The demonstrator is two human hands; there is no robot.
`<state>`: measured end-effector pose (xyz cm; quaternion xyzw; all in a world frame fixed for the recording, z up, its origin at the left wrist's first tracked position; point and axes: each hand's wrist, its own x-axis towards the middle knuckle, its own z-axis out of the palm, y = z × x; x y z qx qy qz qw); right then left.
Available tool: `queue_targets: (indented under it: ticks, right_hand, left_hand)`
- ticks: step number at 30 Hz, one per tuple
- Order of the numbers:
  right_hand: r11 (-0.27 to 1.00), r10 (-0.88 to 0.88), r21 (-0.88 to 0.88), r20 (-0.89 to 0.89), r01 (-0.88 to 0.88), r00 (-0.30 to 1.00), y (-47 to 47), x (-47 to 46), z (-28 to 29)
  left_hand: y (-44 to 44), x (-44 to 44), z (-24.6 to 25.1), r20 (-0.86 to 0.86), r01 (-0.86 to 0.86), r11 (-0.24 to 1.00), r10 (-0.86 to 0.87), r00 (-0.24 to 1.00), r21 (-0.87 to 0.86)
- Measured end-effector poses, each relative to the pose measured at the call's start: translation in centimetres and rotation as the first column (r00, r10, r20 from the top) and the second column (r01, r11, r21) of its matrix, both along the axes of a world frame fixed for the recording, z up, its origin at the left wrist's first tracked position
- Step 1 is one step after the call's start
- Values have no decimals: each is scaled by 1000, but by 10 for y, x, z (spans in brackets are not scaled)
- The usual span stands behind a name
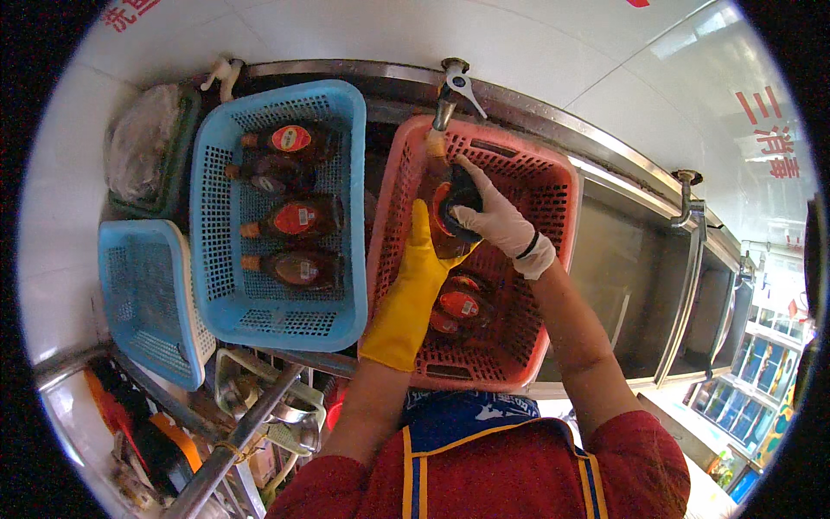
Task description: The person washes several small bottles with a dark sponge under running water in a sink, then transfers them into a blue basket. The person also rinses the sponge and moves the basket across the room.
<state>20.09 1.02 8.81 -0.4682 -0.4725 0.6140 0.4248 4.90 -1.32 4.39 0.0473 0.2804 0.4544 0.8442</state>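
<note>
My left hand (421,272), in a yellow rubber glove, holds a dark glass bottle (447,245) from below and beside it, over the red plastic basket (565,194). My right hand (496,217), in a thin whitish glove with a black band at the wrist, presses a dark cloth or pad (463,198) against the bottle; which of the two cannot be told. The bottle's light-coloured neck end lies just under the metal tap (444,113). Several bottles with red oval labels (459,303) lie in the red basket, partly hidden.
Left of the red basket, a blue plastic basket (358,194) holds several dark bottles (305,217) lying on their sides. Further left are a smaller blue basket (142,292) and a plastic-covered green tray (146,143). A steel sink basin (629,272) and another tap (688,201) are at the right.
</note>
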Motion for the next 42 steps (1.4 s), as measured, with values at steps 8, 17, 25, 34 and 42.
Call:
queue_targets:
  ticks: [8,17,25,34,42]
  right_hand:
    - [868,-482,-102,59,486,874,14,-1,-86]
    - [986,-122,-134,-195,97,973,5,-6,-24]
    - [936,-263,-293,-217,195,940,37,-4,-31]
    - [944,-328,-9,100,330,939,48,-25,-40]
    - [977,-184,-132,-121,168,975,19,-20,-32]
  left_hand:
    - [-13,4,8,-147,56,997,-48,988,52]
    - [13,3,-20,21,-42,989,45,999,-145]
    - [20,6,-21,-40,-41,999,41,998,6]
    - [32,4,-14,-105,-92,994,97,990,52]
    - [15,6,-9,-320,-151,989,144,936,1]
